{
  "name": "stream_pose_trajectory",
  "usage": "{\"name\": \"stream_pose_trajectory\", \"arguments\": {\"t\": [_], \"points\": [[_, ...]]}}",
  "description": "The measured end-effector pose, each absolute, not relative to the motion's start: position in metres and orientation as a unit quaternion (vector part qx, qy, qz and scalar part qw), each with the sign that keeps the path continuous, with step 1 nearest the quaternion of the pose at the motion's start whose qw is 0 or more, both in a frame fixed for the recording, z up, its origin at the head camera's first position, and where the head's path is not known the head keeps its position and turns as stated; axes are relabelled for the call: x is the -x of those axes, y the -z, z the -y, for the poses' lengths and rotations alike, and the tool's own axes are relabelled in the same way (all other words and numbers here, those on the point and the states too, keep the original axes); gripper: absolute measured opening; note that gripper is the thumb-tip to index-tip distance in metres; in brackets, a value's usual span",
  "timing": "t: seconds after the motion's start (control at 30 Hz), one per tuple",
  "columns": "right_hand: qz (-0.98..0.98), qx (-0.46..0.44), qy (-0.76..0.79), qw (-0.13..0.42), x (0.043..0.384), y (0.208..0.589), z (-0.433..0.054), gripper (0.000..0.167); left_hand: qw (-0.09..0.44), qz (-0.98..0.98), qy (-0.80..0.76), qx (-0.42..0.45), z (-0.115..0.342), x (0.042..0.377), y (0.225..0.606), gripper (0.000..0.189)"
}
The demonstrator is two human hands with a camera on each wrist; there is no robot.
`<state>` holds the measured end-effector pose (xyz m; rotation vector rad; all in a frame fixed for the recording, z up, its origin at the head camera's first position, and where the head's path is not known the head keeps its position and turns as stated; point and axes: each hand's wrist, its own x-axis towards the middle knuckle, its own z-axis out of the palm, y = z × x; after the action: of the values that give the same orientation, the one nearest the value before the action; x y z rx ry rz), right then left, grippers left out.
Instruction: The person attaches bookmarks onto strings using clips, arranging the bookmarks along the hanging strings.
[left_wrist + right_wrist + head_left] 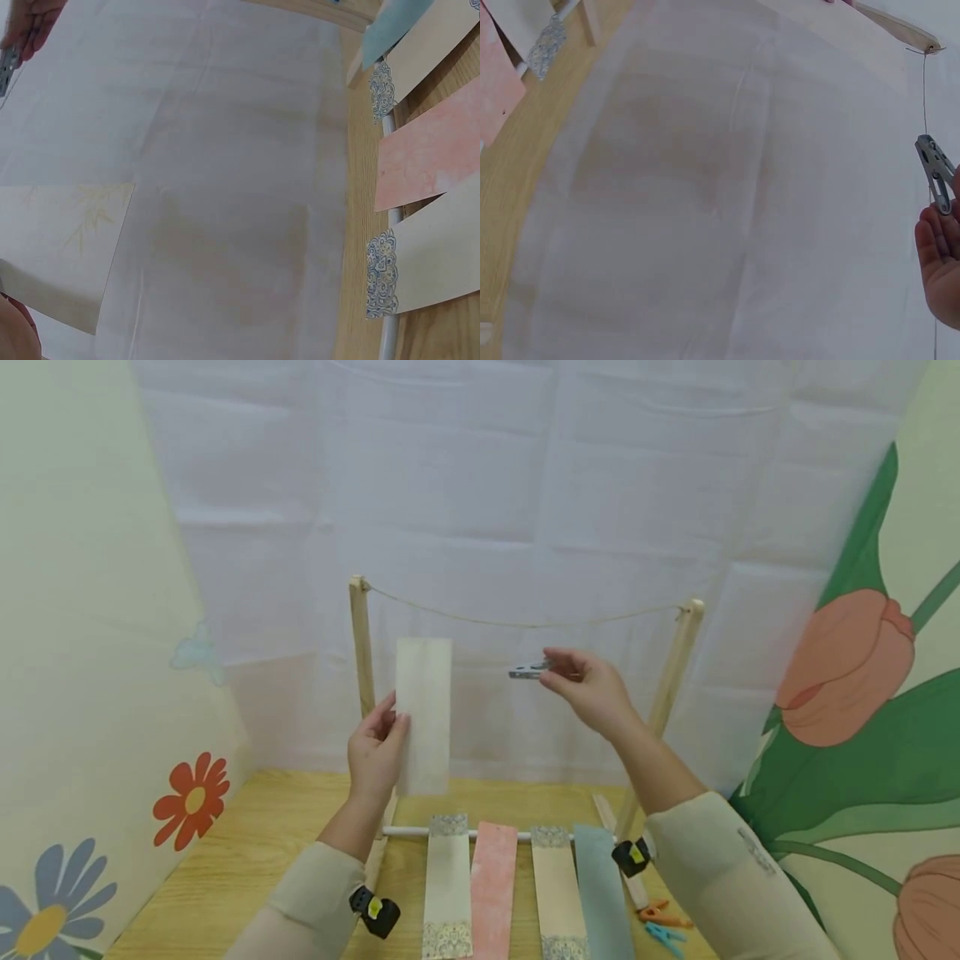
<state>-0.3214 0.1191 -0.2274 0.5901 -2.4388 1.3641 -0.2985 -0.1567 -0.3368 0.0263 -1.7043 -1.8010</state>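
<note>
My left hand point(377, 750) pinches the long edge of a pale cream paper strip point(424, 718) and holds it upright, left of centre. In the left wrist view the strip point(60, 247) shows a faint bamboo-leaf print. My right hand point(588, 689) pinches a grey metal clothespin point(527, 671) between thumb and fingers. The right wrist view shows this clothespin point(934, 172) with its nose pointing away from the hand. A thin string point(517, 625) sags between two wooden posts just above both hands. Neither the strip nor the clothespin touches the string in the head view.
Below the hands a white rod point(405, 832) lies between the wooden frame's feet. Several paper strips hang over or lie against it, among them a pink strip point(493, 885) and a blue-grey strip point(603, 885). Orange point(660, 913) and blue clothespins point(664, 937) lie at the right.
</note>
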Motion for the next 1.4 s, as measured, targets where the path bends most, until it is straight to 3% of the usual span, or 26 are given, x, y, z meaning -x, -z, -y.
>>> {"name": "stream_pose_trajectory", "arguments": {"t": [0.63, 1.2, 1.4], "points": [[0.806, -0.254, -0.502, 0.182, 0.339, 0.174, -0.067, 0.04, 0.364, 0.627, 0.689, -0.001, 0.156, 0.306, 0.31, 0.036], [0.806, -0.216, -0.485, 0.26, 0.344, 0.162, -0.042, 0.02, 0.382, 0.613, 0.692, 0.005, 0.154, 0.31, 0.303, 0.033], [0.814, -0.205, -0.458, 0.293, 0.351, 0.155, -0.034, 0.028, 0.379, 0.617, 0.689, 0.0, 0.152, 0.312, 0.303, 0.033]]}}
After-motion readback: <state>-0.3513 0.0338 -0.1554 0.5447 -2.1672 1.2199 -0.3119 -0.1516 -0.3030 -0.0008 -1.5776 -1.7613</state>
